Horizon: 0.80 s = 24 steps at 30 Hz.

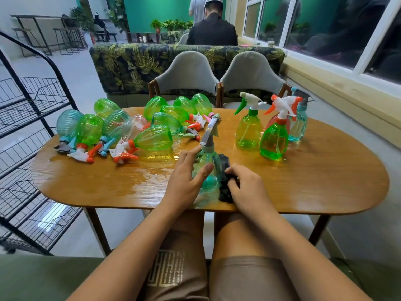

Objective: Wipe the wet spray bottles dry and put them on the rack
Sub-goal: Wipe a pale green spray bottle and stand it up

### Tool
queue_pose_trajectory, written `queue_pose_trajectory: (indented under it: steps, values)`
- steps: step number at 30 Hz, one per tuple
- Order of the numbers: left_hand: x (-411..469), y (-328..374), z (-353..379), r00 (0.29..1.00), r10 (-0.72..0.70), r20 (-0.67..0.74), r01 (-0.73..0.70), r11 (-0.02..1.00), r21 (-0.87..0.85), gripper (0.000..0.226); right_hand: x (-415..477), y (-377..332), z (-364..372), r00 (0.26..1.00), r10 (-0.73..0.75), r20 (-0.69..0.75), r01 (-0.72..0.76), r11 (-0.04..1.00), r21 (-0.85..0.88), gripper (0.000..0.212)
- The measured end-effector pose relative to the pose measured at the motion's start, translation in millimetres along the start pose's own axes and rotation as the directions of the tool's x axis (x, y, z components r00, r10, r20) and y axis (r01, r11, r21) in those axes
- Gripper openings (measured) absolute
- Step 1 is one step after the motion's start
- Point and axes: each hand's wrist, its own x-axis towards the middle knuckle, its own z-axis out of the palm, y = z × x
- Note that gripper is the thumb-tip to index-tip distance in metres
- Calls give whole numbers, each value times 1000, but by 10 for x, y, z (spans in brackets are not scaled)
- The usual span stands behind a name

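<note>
A teal spray bottle [207, 168] with a grey trigger head stands near the table's front edge. My left hand [186, 177] grips its left side, thumb across the front. My right hand [245, 185] holds a dark cloth [224, 181] pressed against the bottle's right side. Several green, teal and pink spray bottles [152, 137] lie on their sides across the wet left half of the wooden table [303, 181]. Several more bottles [274, 140] stand upright at the right. The black wire rack [28, 131] stands to the left of the table.
Two grey chairs [188, 72] face me across the table, with a leaf-patterned sofa back behind them. A person in black sits beyond with their back turned. A window sill runs along the right wall. Water pools on the tabletop's left and middle.
</note>
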Motion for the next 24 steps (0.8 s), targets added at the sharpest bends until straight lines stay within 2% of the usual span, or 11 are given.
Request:
queue_pose_trajectory:
  steps: [2,4,7,10,13,18,24]
  values:
    - [1,1,8,1000,-7,-3,7,1000,-16,59,14,-3,-7,998,-17,61,28,981,-191,21]
    - [3,-7,16,1000,-24,-4,23,998,-56,59,44,-37,-50,992,9,122,23,965,-261,21]
    - [-5,17,-1,999,-37,4,37,997,-66,55,97,-104,-119,981,95,170,-76,990,-116,17]
    - [-18,57,-22,999,-53,-2,52,996,-67,50,174,-115,-163,969,215,124,-224,973,59,18]
    - [-14,68,-22,996,-86,2,86,993,-75,49,252,-136,-190,962,261,75,-270,949,165,18]
    - [-12,72,-25,998,-63,6,64,997,-46,49,330,-290,-302,985,169,-45,-148,941,305,22]
    - [14,18,-12,1000,-21,-11,21,999,-34,56,328,-389,-348,996,27,-89,14,901,434,25]
